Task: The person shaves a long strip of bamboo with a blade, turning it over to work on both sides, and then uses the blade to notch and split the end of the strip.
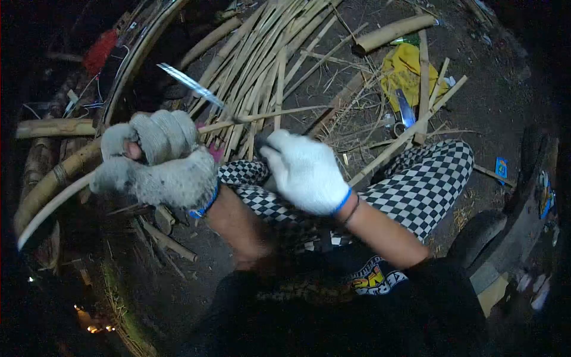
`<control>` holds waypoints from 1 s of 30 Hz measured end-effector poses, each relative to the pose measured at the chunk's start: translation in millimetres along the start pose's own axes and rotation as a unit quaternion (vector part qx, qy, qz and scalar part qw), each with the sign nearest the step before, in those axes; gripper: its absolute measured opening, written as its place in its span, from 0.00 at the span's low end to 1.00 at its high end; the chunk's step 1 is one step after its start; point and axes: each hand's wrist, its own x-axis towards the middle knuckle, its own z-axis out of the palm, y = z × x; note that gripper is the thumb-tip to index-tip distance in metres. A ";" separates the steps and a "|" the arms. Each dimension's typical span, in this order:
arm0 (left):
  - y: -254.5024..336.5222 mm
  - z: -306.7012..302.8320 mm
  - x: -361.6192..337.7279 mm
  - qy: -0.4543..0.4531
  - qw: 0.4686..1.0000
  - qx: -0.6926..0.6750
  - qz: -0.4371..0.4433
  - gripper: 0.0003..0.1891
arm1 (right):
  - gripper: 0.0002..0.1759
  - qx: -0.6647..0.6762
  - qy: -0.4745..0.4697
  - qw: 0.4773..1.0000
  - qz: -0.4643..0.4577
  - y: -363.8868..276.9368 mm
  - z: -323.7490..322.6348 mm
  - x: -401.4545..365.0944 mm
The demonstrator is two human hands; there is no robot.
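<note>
Both my hands wear whitish knit gloves with blue cuffs. My left hand [157,163] is closed round a thin bamboo strip [56,208], whose curved end sticks out to the lower left; a thin length also runs right from the fist. My right hand [309,169], at the middle, is closed on the dark handle of a knife. The knife's shiny blade [193,86] points to the upper left, across the strip and above my left hand. The handle is mostly hidden by my fingers.
Split bamboo strips [250,65] lie in a pile ahead. To the right are a yellow cloth [401,71], a second blade [405,110], a bamboo tube [395,34] and a long strip [410,134] reaching my checkered trousers [416,184]. Bamboo poles [56,128] lie left.
</note>
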 end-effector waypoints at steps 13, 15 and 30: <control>17.5 -15.0 1.2 0.065 0.994 0.088 0.022 0.23 | 0.11 -0.089 -0.031 0.990 0.103 58.5 26.7 24.7; 13.0 -17.2 -0.8 0.052 0.997 0.052 0.011 0.22 | 0.13 -0.086 0.023 0.995 -0.033 42.9 23.3 19.5; 9.2 -84.7 51.2 0.109 0.990 0.086 -0.014 0.21 | 0.11 -0.066 0.023 0.998 -0.008 99.8 63.8 75.4</control>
